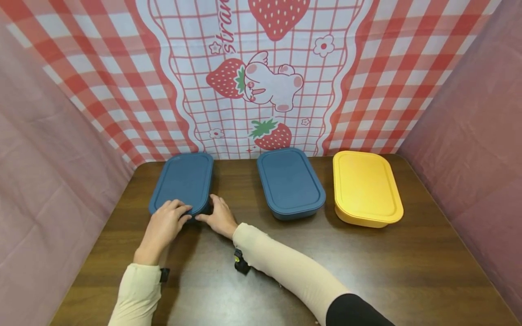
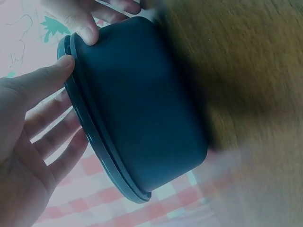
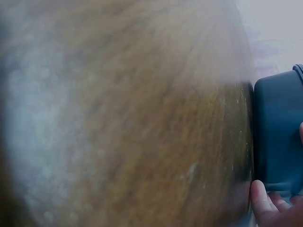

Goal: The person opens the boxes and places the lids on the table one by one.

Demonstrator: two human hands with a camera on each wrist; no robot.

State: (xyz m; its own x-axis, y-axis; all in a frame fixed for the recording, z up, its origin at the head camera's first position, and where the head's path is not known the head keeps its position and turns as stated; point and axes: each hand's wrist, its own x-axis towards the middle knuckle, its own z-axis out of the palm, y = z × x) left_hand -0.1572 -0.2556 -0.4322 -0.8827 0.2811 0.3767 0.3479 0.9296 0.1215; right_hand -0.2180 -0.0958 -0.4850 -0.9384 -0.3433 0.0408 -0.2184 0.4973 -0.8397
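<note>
A blue lidded food container (image 1: 185, 176) stands at the table's left, its blue lid (image 2: 90, 123) on top. My left hand (image 1: 165, 226) pinches the front rim of this lid, with the thumb under the edge and the fingers spread over the top. Round the container's front right corner, my right hand (image 1: 220, 219) grips the wall, thumb at the front and fingers along the side. In the left wrist view a narrow gap shows under the rim near the left thumb (image 2: 66, 64). Most of the right hand lies outside the right wrist view.
A second blue lidded container (image 1: 291, 181) stands mid-table, and a yellow lidded container (image 1: 367, 185) to its right. The brown wooden table (image 1: 253, 290) lies under them. Behind hangs a strawberry-print cloth (image 1: 269, 81), with pink cloths (image 1: 469, 113) at both sides.
</note>
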